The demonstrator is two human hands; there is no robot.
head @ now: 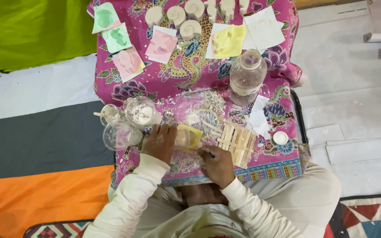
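I see my left hand [160, 142] gripping a yellow mould [189, 136] while my right hand [217, 164] pinches a small tool at its edge, with three clear cups [128, 121] left of my fingers, white residue inside, and one bottle [246, 77] beyond.

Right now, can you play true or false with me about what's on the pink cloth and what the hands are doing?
1. The left hand rests on a yellow mould. True.
2. The clear plastic bottle lies on its side. False: it stands upright.
3. A raft of wooden sticks lies beside the right hand. True.
4. The white shell-shaped casts sit on the orange mat. False: they sit at the far end of the pink patterned cloth.
5. Three clear cups are by the left hand. True.
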